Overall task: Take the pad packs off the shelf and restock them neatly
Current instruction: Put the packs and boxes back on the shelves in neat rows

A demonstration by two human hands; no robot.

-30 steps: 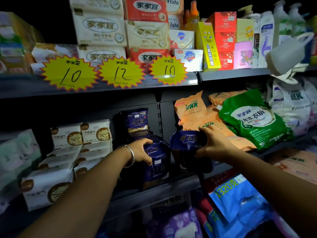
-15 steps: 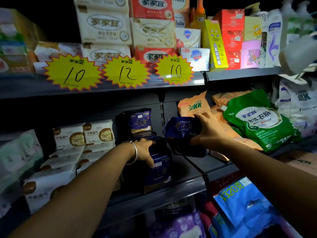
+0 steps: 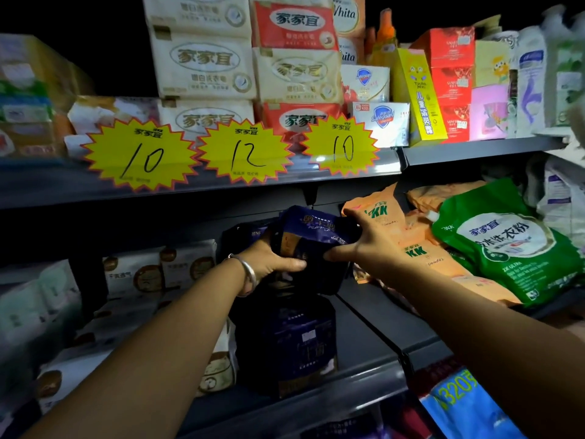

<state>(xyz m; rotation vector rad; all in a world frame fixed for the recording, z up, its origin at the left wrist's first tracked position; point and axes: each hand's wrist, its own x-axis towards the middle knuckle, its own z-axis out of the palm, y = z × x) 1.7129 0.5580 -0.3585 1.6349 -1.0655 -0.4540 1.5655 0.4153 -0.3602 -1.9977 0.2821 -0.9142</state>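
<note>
A dark blue pad pack (image 3: 311,236) is held in the air above the middle shelf (image 3: 373,331), between both hands. My right hand (image 3: 364,245) grips its right end, thumb under and fingers over the top. My left hand (image 3: 272,258), with a silver bangle on the wrist, holds its left side from below. Under them stands another dark blue pad pack (image 3: 294,343) on the shelf, near the front edge. More dark blue packs (image 3: 243,236) sit behind, mostly hidden by my left hand.
White pad packs (image 3: 133,274) are stacked on the left of the same shelf. Orange detergent bags (image 3: 380,217) and a green bag (image 3: 506,242) lie on the right. Yellow price stars (image 3: 243,153) hang from the shelf above. A blue bag (image 3: 468,403) sits below.
My right hand has carried the blue pack up and leftward toward the stack. My left hand left the standing pack and rose to take hold of the carried pack's left side.
</note>
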